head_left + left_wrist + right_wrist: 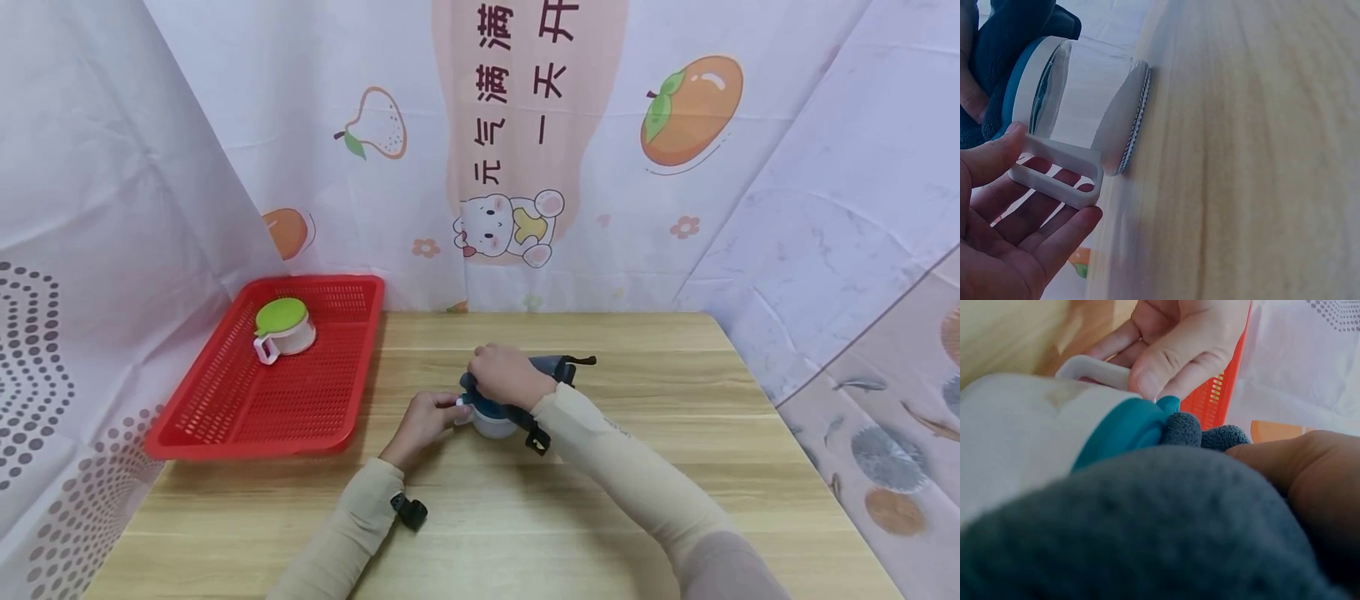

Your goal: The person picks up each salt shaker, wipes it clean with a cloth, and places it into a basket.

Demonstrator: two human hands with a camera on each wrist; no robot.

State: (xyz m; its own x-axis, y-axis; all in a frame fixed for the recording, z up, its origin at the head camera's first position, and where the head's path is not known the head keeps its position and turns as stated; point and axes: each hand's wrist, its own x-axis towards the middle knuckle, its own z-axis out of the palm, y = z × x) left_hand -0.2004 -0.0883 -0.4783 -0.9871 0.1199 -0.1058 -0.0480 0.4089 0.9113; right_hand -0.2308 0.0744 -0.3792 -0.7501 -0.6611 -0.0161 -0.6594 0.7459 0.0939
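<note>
A see-through jar [1085,100] with a teal lid [1110,434] and a white side handle [1060,181] stands on the wooden table. My left hand [423,425] holds it by that handle, thumb near the lid's edge and fingers beneath the handle in the left wrist view. Over the lid, my right hand [510,372] grips a dark blue-grey cloth [1147,519] and presses it against the top. The cloth hides much of the lid, and in the right wrist view it covers most of the right fingers.
To the left, a red plastic basket [360,367] sits at the table's edge. Inside it is a similar jar [294,337] with a green lid and white handle. A printed curtain [420,200] hangs behind the wooden table [645,517].
</note>
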